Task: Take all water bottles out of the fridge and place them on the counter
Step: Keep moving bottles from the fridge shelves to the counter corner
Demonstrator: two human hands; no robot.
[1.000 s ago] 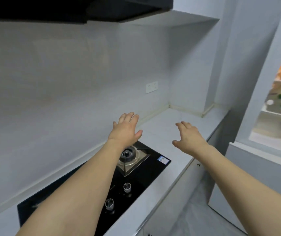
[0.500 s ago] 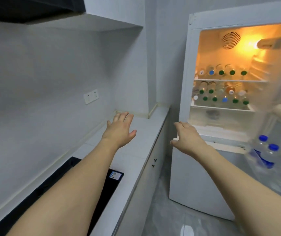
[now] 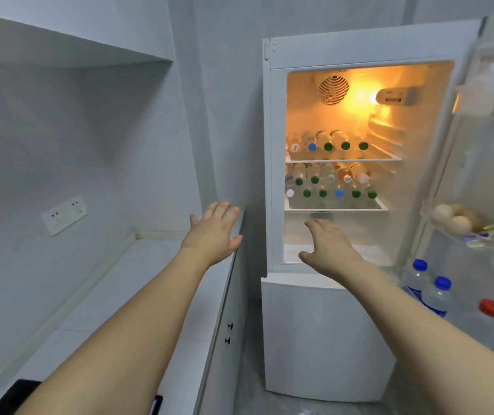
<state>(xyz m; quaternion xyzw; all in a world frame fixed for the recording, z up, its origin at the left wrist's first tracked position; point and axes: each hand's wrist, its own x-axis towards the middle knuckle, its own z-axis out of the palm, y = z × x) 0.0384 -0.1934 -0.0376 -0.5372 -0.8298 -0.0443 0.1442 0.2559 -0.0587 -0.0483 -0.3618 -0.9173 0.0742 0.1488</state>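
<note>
Your left hand (image 3: 214, 232) is stretched forward over the far end of the counter (image 3: 138, 283), palm down, fingers straight and spread, holding nothing; your right hand (image 3: 328, 248) reaches toward the open fridge (image 3: 326, 330) in front of its lowest lit compartment, fingers extended and loose, likewise holding nothing. The water bottles (image 3: 331, 182) lie on their sides on two shelves inside, caps facing you; their bodies blur in the orange glow, so you cannot count them surely; more bottles (image 3: 432, 290) stand in the door at right, partly cut off by your forearm.
</note>
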